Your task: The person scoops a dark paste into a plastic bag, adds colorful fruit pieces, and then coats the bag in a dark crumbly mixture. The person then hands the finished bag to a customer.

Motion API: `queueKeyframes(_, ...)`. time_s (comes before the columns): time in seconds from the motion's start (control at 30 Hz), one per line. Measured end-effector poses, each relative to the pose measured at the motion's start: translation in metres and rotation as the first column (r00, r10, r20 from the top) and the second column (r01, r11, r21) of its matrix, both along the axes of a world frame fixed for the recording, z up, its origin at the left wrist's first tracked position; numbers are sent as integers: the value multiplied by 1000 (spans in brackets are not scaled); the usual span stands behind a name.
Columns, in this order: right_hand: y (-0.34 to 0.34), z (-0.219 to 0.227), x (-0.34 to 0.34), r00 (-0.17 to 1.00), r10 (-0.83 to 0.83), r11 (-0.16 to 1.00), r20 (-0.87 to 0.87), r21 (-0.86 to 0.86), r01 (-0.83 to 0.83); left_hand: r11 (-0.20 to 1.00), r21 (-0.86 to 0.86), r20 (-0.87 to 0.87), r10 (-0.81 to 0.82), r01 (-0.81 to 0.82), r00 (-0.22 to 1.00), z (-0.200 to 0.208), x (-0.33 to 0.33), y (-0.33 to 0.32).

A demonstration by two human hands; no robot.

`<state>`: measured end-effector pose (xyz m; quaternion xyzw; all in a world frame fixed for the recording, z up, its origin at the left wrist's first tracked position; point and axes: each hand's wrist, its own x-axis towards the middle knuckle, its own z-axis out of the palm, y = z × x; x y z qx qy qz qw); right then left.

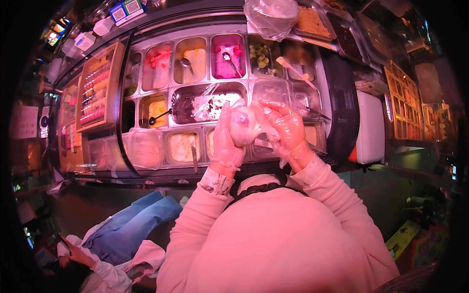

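Snugly, pale ball [243, 129], against left hand [225, 142]

Rosy light drenches the middle of the stall here, tinting the sweatshirt [283, 234] pink and nearly bleaching the left hand [227, 144] and right hand [287, 126]. Glare flecks the film [211, 103] and the bag [271, 19]. To the right, the racks [406, 107] glow amber; at lower left, the jeans [128, 232] lie in dimmer light. Small bright screens [54, 35] dot the murky rim, which sinks into black. The counter [342, 97] bows at its edges; the centre looks fairly sharp, the outskirts soft.
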<state>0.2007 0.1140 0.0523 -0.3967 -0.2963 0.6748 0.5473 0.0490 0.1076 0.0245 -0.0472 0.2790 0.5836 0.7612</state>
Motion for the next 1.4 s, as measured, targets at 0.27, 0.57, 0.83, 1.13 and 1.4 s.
queueKeyframes(0.27,-23,28,-30,515,-329,696,791,572,-434,950,291,-434,234,-110,870,-20,17,-8)
queueKeyframes(0.57,-19,73,-18,756,-3,930,655,280,-238,892,449,-397,254,-55,882,72,-31,-30)
queueKeyframes(0.83,-56,59,-78,-107,-553,507,826,231,-830,921,376,466,-92,-102,880,-7,-18,-22)
queueKeyframes(1.13,-63,60,-20,344,-648,254,680,619,-743,932,336,588,-93,-138,804,42,-24,-33)
queueKeyframes(1.4,-81,42,-16,396,-542,615,742,670,-415,830,551,490,-236,-87,839,13,-13,-37)
